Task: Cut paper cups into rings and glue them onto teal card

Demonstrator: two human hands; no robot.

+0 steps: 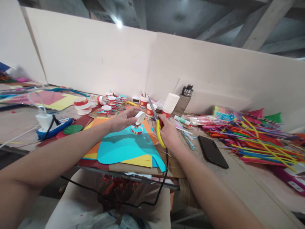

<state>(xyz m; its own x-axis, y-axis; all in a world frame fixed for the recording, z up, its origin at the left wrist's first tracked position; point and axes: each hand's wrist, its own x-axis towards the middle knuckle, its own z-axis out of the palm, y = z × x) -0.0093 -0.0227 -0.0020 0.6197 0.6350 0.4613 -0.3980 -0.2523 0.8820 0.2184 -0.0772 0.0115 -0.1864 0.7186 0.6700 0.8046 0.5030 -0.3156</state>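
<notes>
Nearest are the person's pale trousers, with 1 thin black cable looping across the lap. At the table's near edge, 1 large turquoise paper sheet with a curved outline lies over yellow and orange paper sheets. To its right, 1 black rectangular smartphone rests on the tabletop.

Above the turquoise sheet, the left hand has its fingertips pinched on 1 small white rounded paper piece. Just below is 1 short red-and-white paper ring; whether the fingers touch it, I cannot tell. The right hand is closed around 1 pair of yellow-handled metal scissors, blades pointing up and away.

Farther left sits 1 blue power strip; farther right, a heap of multicoloured fuzzy craft stems. Behind the hands stand 1 stack of white paper cups and 1 grey bottle with a black lid, before a white partition.
</notes>
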